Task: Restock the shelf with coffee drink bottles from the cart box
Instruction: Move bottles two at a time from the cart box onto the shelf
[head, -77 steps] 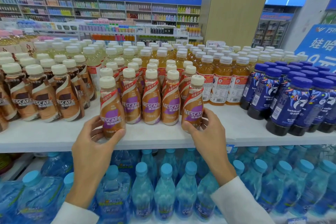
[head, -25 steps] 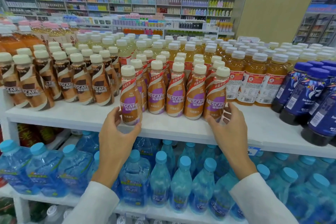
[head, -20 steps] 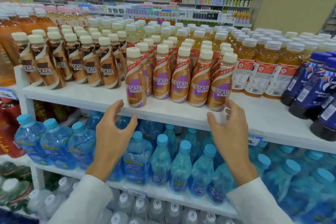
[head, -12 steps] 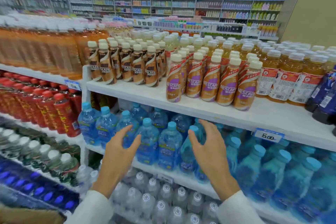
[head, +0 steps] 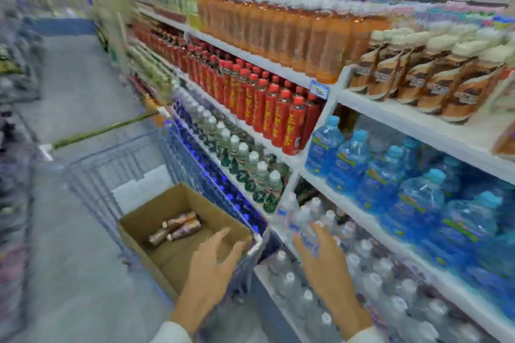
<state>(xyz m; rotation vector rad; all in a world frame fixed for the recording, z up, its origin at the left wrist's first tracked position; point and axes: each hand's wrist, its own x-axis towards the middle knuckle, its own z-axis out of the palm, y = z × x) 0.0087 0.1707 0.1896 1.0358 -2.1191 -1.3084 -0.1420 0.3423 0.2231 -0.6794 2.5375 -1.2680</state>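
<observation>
The view is motion-blurred. An open cardboard box (head: 139, 227) sits in a wire shopping cart (head: 117, 159) at lower left, with a few coffee drink bottles (head: 175, 228) lying on its floor. My left hand (head: 214, 262) hovers over the box's near right corner, fingers spread, holding nothing. My right hand (head: 323, 256) is beside it in front of the low shelf, fingers relaxed and empty. Brown coffee bottles (head: 423, 78) stand on the white upper shelf (head: 395, 117) at the right.
Red-capped red bottles (head: 264, 103) and orange drink bottles (head: 281, 36) fill the shelves to the left. Blue water bottles (head: 390, 184) sit below the coffee shelf, clear bottles (head: 301, 295) on the lowest shelf. A grey aisle floor (head: 72, 86) runs left of the cart.
Both hands let go of the shelf's coffee bottles and dropped away. The view swung left and down, bringing the cart and box into sight, with my hands now near the box.
</observation>
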